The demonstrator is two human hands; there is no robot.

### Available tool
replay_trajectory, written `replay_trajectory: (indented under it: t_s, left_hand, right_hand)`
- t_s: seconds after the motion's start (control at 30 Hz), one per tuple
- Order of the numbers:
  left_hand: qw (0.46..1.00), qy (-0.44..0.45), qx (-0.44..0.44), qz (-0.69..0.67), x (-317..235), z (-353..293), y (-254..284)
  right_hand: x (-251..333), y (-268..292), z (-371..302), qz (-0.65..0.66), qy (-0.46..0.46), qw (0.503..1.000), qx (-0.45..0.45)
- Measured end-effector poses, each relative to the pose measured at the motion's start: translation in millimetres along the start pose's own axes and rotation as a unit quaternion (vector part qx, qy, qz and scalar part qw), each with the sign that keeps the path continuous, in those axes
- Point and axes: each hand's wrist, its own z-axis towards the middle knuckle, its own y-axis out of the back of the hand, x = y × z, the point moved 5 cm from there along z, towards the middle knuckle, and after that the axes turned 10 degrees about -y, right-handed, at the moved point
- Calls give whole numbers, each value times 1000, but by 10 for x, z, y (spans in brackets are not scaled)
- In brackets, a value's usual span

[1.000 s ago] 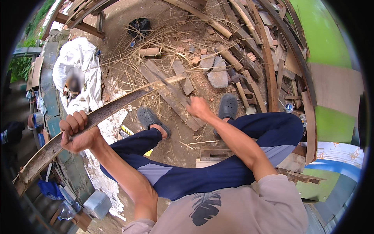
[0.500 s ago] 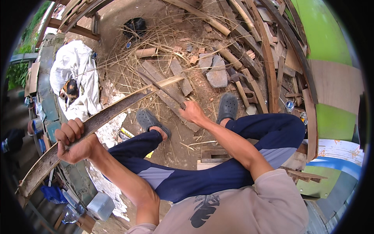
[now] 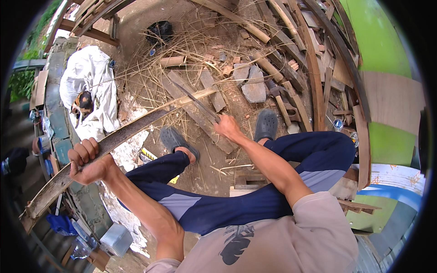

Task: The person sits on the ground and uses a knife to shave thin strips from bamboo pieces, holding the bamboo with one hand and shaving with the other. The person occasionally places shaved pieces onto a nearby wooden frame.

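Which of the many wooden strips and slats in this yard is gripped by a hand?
The long curved brown bamboo strip, gripped by the left hand; the right hand holds a long blade against it. The other slats lie loose on the ground.

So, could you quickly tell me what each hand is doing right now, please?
Left hand: closed around the long bamboo strip.
Right hand: closed on the handle of the knife.

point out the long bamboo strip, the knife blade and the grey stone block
bamboo strip (image 3: 136, 128), head view, middle of its dark curved length
knife blade (image 3: 195, 101), head view, midway along the thin blade
grey stone block (image 3: 254, 88), head view, centre of its top face
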Motion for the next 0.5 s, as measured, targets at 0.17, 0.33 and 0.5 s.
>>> replay_trajectory:
  t_s: [0.17,0.33,0.5]
  left_hand:
    - [1000,2,7,-3,-73,-60,9]
    - [1000,1,9,-2,-39,-60,22]
    - [1000,-3,4,-1,-70,-68,64]
  right_hand:
    - [224,54,-237,-28,47,998,-19]
    - [-8,109,-18,-50,2,998,-23]
    - [411,132,-359,-63,109,991,-56]
